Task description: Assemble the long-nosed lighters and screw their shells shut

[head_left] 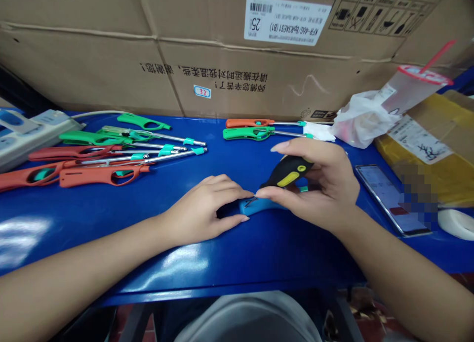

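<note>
My right hand is closed around a black and yellow screwdriver. The tool slants down to the left, its tip at the left end of a blue lighter lying on the table. Thumb and fingers of my left hand pinch that same end of the lighter from both sides. Most of the lighter's right part is hidden behind my right hand. Beyond my hands lie an orange lighter and a green lighter with long metal tubes pointing right.
Several green and red-orange lighters lie at the left beside a white power strip. A cardboard box stands along the back of the blue table. On the right are a bagged drink cup, a phone and a yellow package.
</note>
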Available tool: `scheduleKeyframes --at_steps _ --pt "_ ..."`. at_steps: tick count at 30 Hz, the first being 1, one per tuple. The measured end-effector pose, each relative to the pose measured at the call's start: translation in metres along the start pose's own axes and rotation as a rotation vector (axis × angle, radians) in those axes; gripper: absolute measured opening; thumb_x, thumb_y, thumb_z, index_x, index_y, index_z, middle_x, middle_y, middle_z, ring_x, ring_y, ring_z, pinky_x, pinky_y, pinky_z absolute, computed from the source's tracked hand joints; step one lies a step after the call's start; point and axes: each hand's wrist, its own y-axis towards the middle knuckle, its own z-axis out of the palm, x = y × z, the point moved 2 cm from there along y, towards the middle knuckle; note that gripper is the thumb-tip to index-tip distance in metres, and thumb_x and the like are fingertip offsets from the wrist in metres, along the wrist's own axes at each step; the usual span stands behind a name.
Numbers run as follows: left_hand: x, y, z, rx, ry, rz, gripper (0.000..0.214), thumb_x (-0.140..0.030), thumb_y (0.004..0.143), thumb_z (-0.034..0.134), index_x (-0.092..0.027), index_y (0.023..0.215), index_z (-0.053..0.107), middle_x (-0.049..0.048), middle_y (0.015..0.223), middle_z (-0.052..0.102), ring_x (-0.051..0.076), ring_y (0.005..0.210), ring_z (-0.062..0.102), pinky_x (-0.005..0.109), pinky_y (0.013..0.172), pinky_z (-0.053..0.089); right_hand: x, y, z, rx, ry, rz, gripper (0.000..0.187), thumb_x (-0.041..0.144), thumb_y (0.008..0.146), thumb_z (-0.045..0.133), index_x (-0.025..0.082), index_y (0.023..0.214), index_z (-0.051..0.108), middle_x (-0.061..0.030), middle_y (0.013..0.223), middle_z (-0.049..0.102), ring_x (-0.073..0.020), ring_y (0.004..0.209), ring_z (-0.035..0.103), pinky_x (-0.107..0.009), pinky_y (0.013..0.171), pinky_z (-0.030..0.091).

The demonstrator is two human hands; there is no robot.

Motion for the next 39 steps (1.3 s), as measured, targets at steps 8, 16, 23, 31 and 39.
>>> scheduleKeyframes --at_steps 8,16,23,31,39 --pt "0.0 0.0 0.0 -0.002 -0.003 0.006 0.032 -0.032 0.099 0.073 -0.02 0.128 0.068 0.0054 0.115 0.076 0.023 0.106 0.067 0.037 0.092 0.049 0.011 0.006 -0.004 0.054 0.028 -0.039 0.055 0.015 0.092 0.079 0.023 0.143 0.062 -0.0056 0.124 0.077 -0.0145 0.084 0.073 -0.026 0.064 0.063" --pt "-0.001 0.002 0.004 0.006 -0.008 0.001 0.033 -0.034 0.1 0.072 -0.021 0.13 0.067 0.005 0.115 0.075 0.023 0.106 0.066 0.039 0.094 0.048 0.014 0.01 -0.009 0.219 -0.003 0.024 0.058 0.017 0.101 0.061 0.026 0.157 0.049 -0.0056 0.141 0.07 -0.0171 0.102 0.077 -0.03 0.085 0.065" --pt "-0.001 0.001 0.004 0.033 -0.009 -0.018 0.031 -0.034 0.1 0.071 -0.023 0.129 0.068 0.0053 0.116 0.074 0.024 0.108 0.066 0.04 0.096 0.049 0.012 0.007 -0.006 0.217 0.047 0.039 0.066 0.023 0.102 0.064 0.019 0.163 0.039 -0.0122 0.142 0.069 -0.019 0.107 0.075 -0.031 0.09 0.064" --pt "-0.004 0.002 0.007 0.066 0.076 -0.027 0.032 -0.034 0.102 0.064 -0.022 0.132 0.067 0.0086 0.121 0.07 0.025 0.11 0.064 0.041 0.094 0.05 0.015 0.006 -0.003 0.049 -0.124 -0.051 0.062 0.025 0.089 0.082 0.032 0.147 0.059 -0.0019 0.124 0.078 -0.0199 0.102 0.076 -0.03 0.09 0.066" --pt "-0.001 0.0 0.009 0.054 0.07 -0.02 0.034 -0.036 0.105 0.064 -0.024 0.136 0.066 0.0081 0.119 0.069 0.025 0.109 0.062 0.04 0.095 0.048 0.013 0.005 0.002 0.009 0.092 0.004 0.065 0.013 0.092 0.075 0.036 0.149 0.057 -0.002 0.135 0.074 -0.0204 0.096 0.076 -0.037 0.087 0.067"
